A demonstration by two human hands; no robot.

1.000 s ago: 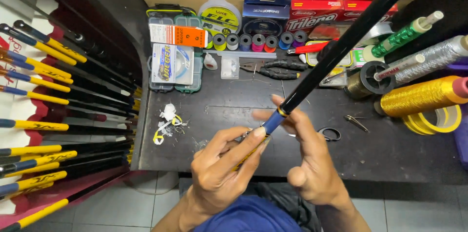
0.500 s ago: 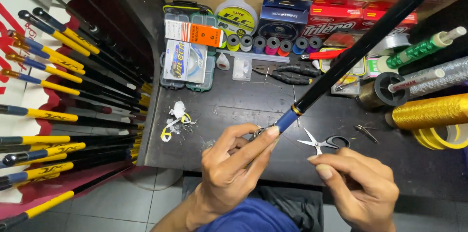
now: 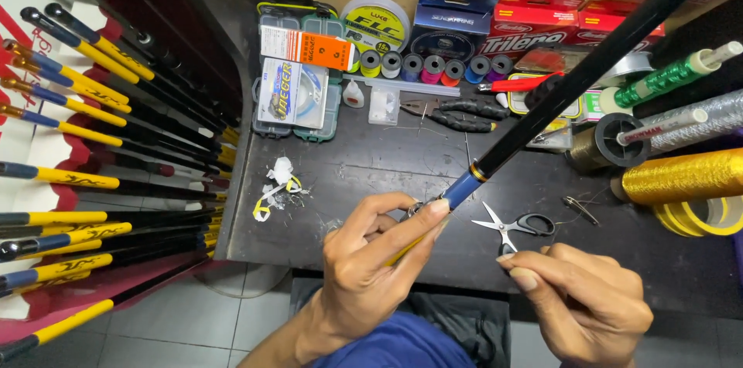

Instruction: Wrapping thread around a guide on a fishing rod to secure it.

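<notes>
I see my left hand (image 3: 371,275) pinching the blue-banded butt of the black rod (image 3: 573,82), which slants up over the table (image 3: 371,174). My right hand (image 3: 588,302), loosely curled and holding nothing, rests beside the scissors (image 3: 517,225), not yet picked up.

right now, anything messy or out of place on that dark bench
Only a small litter of white and yellow scraps loose near the table's left edge. The scissors lie open by the right hand. Nothing spilled or broken.
</notes>
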